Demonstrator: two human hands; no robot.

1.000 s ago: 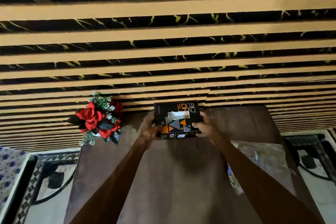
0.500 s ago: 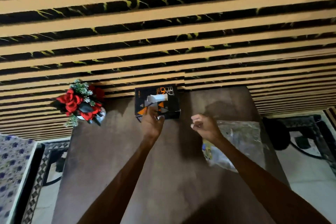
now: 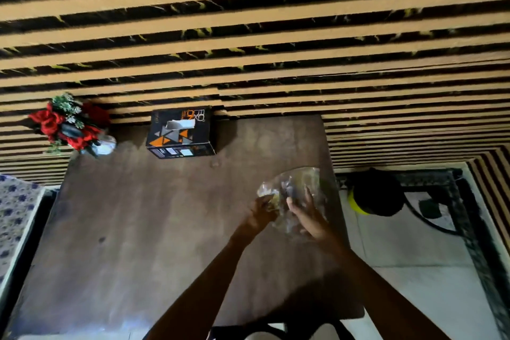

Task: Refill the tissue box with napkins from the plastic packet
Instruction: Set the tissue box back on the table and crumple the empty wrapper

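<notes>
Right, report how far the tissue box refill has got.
Done: the tissue box stands by the wall at the table's far edge, a white napkin showing in its top slot, with no hand on it. In hand: the left hand and right hand are both on the plastic packet near the table's right edge. Left: whether the packet still holds napkins is too blurred to tell.

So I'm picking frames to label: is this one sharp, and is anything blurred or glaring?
Head view: tissue box and flowers fairly sharp; both hands and plastic packet motion-blurred; wall stripes bow from the wide lens; glare on the table's near edge.
</notes>
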